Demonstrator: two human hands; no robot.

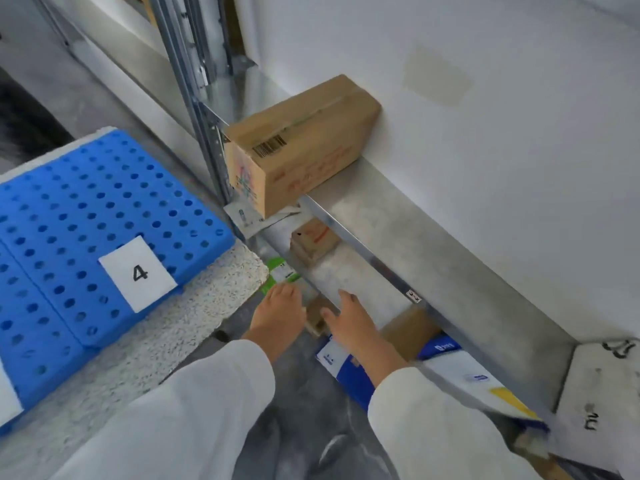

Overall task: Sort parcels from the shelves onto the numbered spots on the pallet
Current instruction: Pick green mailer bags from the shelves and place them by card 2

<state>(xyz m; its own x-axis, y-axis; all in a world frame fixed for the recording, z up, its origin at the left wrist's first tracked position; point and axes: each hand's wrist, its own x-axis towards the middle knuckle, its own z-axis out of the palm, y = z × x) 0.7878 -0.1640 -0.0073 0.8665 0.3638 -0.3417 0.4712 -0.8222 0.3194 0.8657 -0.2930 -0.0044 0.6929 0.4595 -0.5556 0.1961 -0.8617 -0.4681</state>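
— Grey mottled floor (304, 427), a white wall (450, 64), a metal shelf (381, 216) along it. Where are the hands?

— Both reach forward and down to the lower level, in white sleeves. The left hand (277, 313) has its fingers close together, tips at the edge of a green-and-white parcel (280, 275); I cannot tell if they touch. The right hand (353, 327) has its fingers spread, thumb out, over a small brown box (317, 317). Neither holds anything.

— Counts?

— Two hands. One large carton (301, 143) on the upper shelf, another small carton (311, 242) below it, one more carton (412, 327) beyond the right wrist. One blue-and-white packet (343, 365) beneath that wrist. One blue pallet (86, 202) at the left.

— Any writing?

— A white card (138, 273) on the pallet reads "4". The large carton bears a barcode (270, 146); its red print is too blurred to read.
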